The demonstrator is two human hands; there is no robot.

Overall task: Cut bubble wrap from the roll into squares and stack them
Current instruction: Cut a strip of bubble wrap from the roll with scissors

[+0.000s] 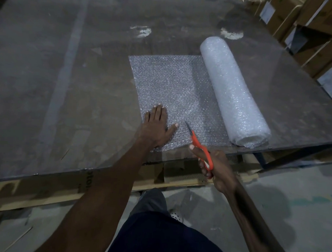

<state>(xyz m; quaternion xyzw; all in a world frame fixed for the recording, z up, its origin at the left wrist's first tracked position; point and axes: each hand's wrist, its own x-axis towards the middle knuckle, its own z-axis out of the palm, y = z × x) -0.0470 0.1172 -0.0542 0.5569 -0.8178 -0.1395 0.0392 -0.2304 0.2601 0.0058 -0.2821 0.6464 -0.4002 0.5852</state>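
Orange-handled scissors [200, 146] sit in the right hand [214, 168], whose fingers are curled through and round the handles, with the blades pointing at the near part of the sheet [172, 91] and seemingly just above it; whether the tips have bitten into the plastic I cannot tell. That sheet of bubble wrap lies unrolled and flat on the desk [68, 83], still joined along its right side to the roll [233, 90], which rests near the desk's right edge. The left hand [156, 125] presses flat on the sheet's near left corner, fingers straight and spread. No cut squares and no stack show anywhere on the desk, so the task looks to be at or near its start: a length is laid out and held down, and the cutting, squaring and stacking all appear to remain.
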